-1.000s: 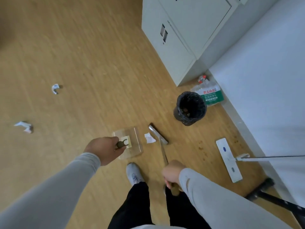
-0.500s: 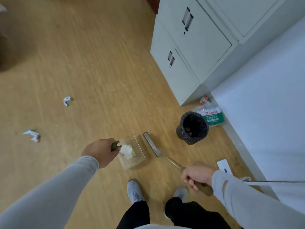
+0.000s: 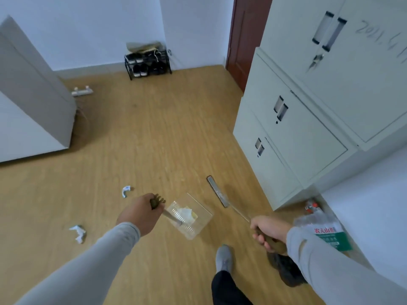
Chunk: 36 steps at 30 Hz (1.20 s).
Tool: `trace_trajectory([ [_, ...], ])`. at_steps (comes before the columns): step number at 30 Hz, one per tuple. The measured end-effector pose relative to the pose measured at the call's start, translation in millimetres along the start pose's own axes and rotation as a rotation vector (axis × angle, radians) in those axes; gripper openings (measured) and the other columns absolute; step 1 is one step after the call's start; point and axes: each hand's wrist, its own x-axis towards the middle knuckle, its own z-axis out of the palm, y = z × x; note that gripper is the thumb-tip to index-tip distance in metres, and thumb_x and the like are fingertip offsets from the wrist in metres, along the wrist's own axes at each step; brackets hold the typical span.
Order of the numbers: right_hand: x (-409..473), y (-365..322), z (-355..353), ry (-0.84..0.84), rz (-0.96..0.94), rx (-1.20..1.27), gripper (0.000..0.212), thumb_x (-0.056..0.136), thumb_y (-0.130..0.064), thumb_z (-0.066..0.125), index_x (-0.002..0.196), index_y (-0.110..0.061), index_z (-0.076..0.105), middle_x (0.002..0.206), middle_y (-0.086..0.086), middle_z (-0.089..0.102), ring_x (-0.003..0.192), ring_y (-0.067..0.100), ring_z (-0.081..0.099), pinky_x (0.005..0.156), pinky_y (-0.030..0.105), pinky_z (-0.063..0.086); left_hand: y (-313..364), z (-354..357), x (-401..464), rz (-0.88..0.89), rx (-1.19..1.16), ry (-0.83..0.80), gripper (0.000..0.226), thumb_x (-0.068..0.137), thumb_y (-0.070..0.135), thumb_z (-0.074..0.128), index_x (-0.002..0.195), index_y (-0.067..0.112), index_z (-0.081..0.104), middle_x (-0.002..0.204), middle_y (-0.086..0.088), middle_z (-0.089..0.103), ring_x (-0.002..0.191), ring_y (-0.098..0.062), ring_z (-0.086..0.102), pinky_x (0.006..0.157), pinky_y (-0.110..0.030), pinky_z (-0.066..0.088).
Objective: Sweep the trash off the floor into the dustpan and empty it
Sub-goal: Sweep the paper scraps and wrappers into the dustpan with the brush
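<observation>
My left hand point(image 3: 141, 213) holds the dustpan point(image 3: 190, 215) at my 12 o'clock, with a paper scrap point(image 3: 186, 213) in it. The broom head point(image 3: 217, 191) lies at 1 o'clock beyond my right hand point(image 3: 267, 231). Two crumpled papers point(image 3: 78, 233) lie on the floor point(image 3: 154, 133) at 10 o'clock. The filing cabinet point(image 3: 308, 119) stands at 2 o'clock, the shoe rack point(image 3: 147, 62) far off at 12.

Right sleeve point(image 3: 326, 267) hides most of black bin point(image 3: 286, 271); cabinet point(image 3: 330, 95) cut off at right edge, its handwriting blurred.
</observation>
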Motion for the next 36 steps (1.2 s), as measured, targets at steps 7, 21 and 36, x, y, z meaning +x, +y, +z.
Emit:
trace_trajectory([
  [7, 41, -137, -40, -0.043, -0.048, -0.035, 0.025, 0.089, -0.006, 0.048, 0.064, -0.006, 0.051, 0.041, 0.003, 0.047, 0.028, 0.011, 0.040, 0.038, 0.016, 0.035, 54, -48, 82, -0.133, -0.075, 0.138, 0.026, 0.090, 0.057, 0.056, 0.085, 0.032, 0.059, 0.071, 0.006, 0.066, 0.060, -0.018, 0.064, 0.058, -0.030, 0.052],
  [21, 122, -407, -35, 0.046, -0.163, -0.126, 0.022, 0.085, -0.004, 0.053, 0.064, -0.004, 0.059, 0.047, 0.006, 0.051, 0.039, 0.015, 0.042, 0.041, 0.019, 0.039, 65, -133, 318, -0.210, -0.208, 0.217, 0.029, 0.092, 0.057, 0.051, 0.088, 0.030, 0.058, 0.065, 0.006, 0.067, 0.054, -0.020, 0.067, 0.055, -0.031, 0.057],
  [36, 195, -684, -10, 0.107, -0.114, -0.165, 0.020, 0.084, -0.006, 0.053, 0.065, -0.007, 0.058, 0.051, 0.005, 0.052, 0.039, 0.014, 0.044, 0.040, 0.019, 0.039, 80, -241, 560, -0.186, -0.190, 0.206, 0.029, 0.095, 0.053, 0.050, 0.092, 0.025, 0.059, 0.069, 0.005, 0.062, 0.059, -0.019, 0.059, 0.053, -0.027, 0.046],
])
